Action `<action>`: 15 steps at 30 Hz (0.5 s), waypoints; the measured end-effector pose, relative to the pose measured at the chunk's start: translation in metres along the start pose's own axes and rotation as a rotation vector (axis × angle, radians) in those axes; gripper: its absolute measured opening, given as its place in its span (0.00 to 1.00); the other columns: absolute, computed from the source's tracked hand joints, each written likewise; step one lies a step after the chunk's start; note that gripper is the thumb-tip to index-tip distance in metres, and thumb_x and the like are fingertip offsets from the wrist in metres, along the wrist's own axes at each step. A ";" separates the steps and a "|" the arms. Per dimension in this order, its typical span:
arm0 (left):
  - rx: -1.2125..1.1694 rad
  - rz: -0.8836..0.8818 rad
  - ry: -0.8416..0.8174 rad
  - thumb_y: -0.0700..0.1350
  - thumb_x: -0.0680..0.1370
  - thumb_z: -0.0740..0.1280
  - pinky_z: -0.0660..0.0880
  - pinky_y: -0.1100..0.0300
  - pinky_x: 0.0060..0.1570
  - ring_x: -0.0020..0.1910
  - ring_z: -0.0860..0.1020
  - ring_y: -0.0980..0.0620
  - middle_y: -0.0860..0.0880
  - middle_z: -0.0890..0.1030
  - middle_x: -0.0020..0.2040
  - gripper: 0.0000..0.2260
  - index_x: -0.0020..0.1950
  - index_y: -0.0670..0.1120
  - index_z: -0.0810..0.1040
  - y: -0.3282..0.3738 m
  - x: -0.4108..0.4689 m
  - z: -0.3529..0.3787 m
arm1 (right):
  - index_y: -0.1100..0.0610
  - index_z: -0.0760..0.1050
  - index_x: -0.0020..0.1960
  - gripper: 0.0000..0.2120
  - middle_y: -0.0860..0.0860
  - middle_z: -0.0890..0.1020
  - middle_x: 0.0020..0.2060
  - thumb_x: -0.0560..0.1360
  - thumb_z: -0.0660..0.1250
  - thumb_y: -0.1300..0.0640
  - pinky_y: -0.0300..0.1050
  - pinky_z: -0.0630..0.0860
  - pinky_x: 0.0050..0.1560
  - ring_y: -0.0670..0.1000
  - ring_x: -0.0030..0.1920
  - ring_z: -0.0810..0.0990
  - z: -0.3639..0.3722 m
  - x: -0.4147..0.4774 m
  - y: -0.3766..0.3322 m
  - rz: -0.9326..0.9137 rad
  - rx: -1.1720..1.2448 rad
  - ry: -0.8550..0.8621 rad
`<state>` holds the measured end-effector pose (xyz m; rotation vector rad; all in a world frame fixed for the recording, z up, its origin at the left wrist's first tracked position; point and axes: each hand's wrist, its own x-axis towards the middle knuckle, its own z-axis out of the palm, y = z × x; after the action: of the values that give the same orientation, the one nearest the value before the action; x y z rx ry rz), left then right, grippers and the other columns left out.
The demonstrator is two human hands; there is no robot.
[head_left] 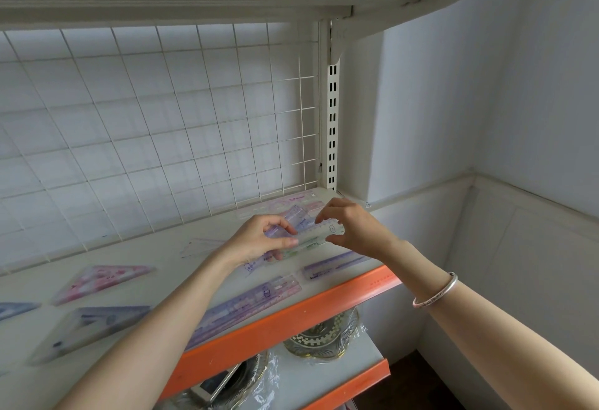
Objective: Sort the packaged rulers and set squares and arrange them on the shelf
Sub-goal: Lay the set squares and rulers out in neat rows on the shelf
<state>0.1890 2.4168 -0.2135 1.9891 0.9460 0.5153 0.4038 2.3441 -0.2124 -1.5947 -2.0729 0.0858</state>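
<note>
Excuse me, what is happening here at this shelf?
A person is sorting packaged rulers and set squares on a white shelf with an orange edge. Both hands, the left hand and the right hand, hold a small bundle of clear rulers just above the shelf. A pink set square, a purple set square and a long ruler already lie there.

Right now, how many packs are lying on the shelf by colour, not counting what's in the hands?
Pink packs: 2, a set square at left and one at the back right corner.
Purple or blue packs: 4.
Clear set square: 1.
Total: 7, as far as blur allows.
</note>
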 end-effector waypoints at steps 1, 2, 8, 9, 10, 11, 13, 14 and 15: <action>-0.005 -0.003 -0.003 0.42 0.74 0.73 0.74 0.63 0.31 0.28 0.80 0.54 0.48 0.79 0.54 0.05 0.48 0.45 0.80 -0.001 0.001 -0.001 | 0.57 0.79 0.55 0.15 0.52 0.77 0.52 0.69 0.72 0.64 0.44 0.72 0.52 0.50 0.50 0.72 -0.001 0.000 0.002 0.007 -0.009 0.017; -0.015 -0.009 -0.004 0.42 0.74 0.72 0.74 0.61 0.32 0.28 0.79 0.54 0.49 0.80 0.50 0.03 0.46 0.45 0.81 -0.002 0.002 -0.001 | 0.57 0.79 0.55 0.15 0.52 0.78 0.52 0.68 0.72 0.64 0.45 0.72 0.53 0.52 0.52 0.73 -0.001 -0.001 0.003 0.011 -0.023 0.034; -0.046 -0.041 0.029 0.41 0.75 0.71 0.72 0.65 0.30 0.27 0.76 0.58 0.51 0.78 0.36 0.06 0.48 0.39 0.81 0.007 0.007 0.006 | 0.57 0.79 0.55 0.15 0.51 0.80 0.51 0.68 0.73 0.62 0.47 0.73 0.54 0.53 0.54 0.75 0.000 -0.001 -0.001 -0.039 -0.083 0.060; -0.050 -0.048 0.031 0.41 0.75 0.71 0.71 0.66 0.30 0.27 0.76 0.58 0.51 0.78 0.36 0.07 0.49 0.38 0.81 0.009 0.008 0.008 | 0.56 0.80 0.55 0.15 0.50 0.80 0.51 0.68 0.73 0.62 0.46 0.73 0.54 0.53 0.54 0.76 0.000 -0.001 -0.002 -0.044 -0.058 0.047; -0.046 -0.052 0.033 0.42 0.75 0.71 0.71 0.66 0.30 0.27 0.76 0.58 0.51 0.78 0.36 0.07 0.49 0.39 0.82 0.012 0.009 0.009 | 0.56 0.80 0.55 0.15 0.50 0.80 0.51 0.68 0.74 0.62 0.44 0.73 0.54 0.52 0.54 0.76 -0.002 0.000 -0.002 -0.039 -0.038 0.031; -0.033 -0.053 0.043 0.43 0.75 0.71 0.71 0.67 0.30 0.27 0.76 0.58 0.51 0.79 0.36 0.07 0.49 0.40 0.82 0.014 0.010 0.011 | 0.56 0.80 0.55 0.15 0.50 0.81 0.51 0.68 0.74 0.62 0.43 0.72 0.54 0.51 0.54 0.76 -0.005 0.001 -0.001 -0.025 -0.027 0.012; 0.021 -0.051 0.089 0.43 0.77 0.68 0.72 0.65 0.33 0.29 0.77 0.56 0.50 0.81 0.39 0.04 0.47 0.43 0.81 0.014 0.012 0.012 | 0.56 0.80 0.54 0.15 0.51 0.81 0.51 0.68 0.74 0.62 0.43 0.72 0.54 0.51 0.51 0.76 -0.013 0.001 0.005 0.030 -0.034 -0.032; 0.038 -0.054 0.107 0.41 0.78 0.65 0.72 0.65 0.33 0.30 0.77 0.54 0.49 0.81 0.43 0.05 0.46 0.44 0.81 0.014 0.013 0.012 | 0.56 0.81 0.54 0.16 0.51 0.81 0.50 0.67 0.74 0.62 0.41 0.72 0.53 0.49 0.49 0.76 -0.018 0.000 0.008 0.065 -0.052 -0.061; 0.038 -0.059 0.113 0.39 0.79 0.61 0.72 0.64 0.33 0.32 0.77 0.53 0.48 0.81 0.47 0.08 0.46 0.45 0.80 0.014 0.014 0.013 | 0.55 0.81 0.54 0.16 0.50 0.81 0.50 0.67 0.75 0.62 0.39 0.71 0.51 0.47 0.46 0.75 -0.023 -0.001 0.012 0.104 -0.072 -0.098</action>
<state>0.2120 2.4165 -0.2090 1.9765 1.0885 0.5858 0.4249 2.3406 -0.1970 -1.7746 -2.0869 0.1297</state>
